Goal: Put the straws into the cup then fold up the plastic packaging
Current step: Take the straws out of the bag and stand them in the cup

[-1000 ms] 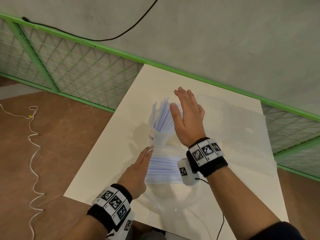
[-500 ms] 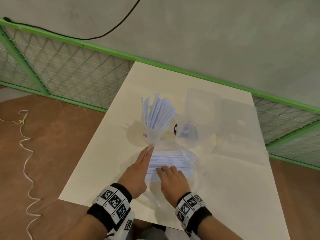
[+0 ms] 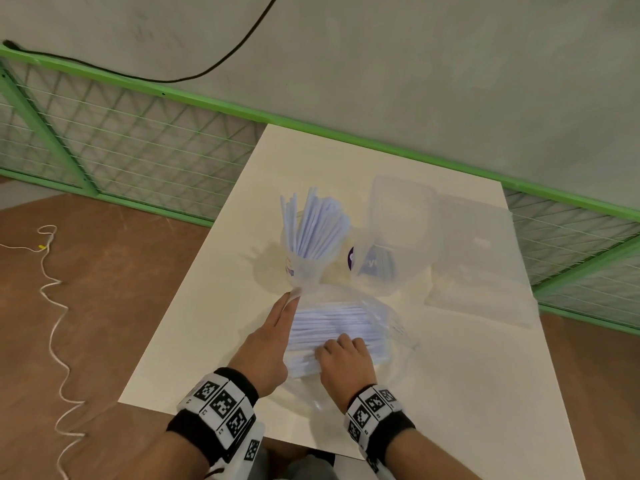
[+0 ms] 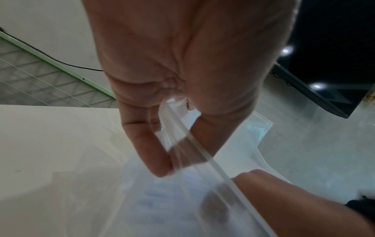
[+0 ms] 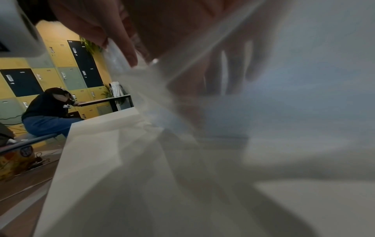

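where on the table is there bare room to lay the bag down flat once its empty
Bare tabletop lies left of the left hand, from cup to near edge; another patch lies near right, below the clear lid. The far strip behind the clear box is also free. The middle is crowded: cup, box, bag of straws, both hands.

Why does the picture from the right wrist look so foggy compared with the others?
Right wrist view: the clear bag lies right over the lens, so the fingers show only as blur through it. Head view: sharp, soft shadows beside the cup. Left wrist view: blurred close up.
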### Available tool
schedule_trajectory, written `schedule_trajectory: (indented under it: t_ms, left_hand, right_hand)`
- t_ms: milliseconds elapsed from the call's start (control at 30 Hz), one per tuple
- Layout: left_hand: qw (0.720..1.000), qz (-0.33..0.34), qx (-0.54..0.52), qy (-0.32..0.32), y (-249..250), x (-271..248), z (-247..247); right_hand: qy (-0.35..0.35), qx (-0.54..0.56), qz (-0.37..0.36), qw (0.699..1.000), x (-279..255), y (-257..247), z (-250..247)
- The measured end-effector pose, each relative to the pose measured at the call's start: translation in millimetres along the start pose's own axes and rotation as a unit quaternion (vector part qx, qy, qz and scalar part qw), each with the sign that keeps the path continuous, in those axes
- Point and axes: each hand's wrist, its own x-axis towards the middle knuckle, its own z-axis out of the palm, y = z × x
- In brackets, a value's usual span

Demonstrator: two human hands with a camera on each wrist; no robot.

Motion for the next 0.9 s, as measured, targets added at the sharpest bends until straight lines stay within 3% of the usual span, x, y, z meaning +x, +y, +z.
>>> schedule_trajectory:
  t_ms: [433,633,900]
  left_hand:
    - [1.0,0.003,0.006,0.004,-4.9,2.5,0.4]
    - [1.0,-0.003,0.013,0.005,-4.3,2.9,1.0]
    - [1.0,-0.008,0.013,0.003,-2.1,3.3,0.0]
  right_hand:
    - [-0.052,0.015,-0.007,0.999,4.1,-6.5,-0.8]
    - [-0.035,0.006,-0.015,0.999,2.9,-6.5,-1.1]
    - [-0.089,0.001,-0.017,0.996,2.6,-6.9,-10.7]
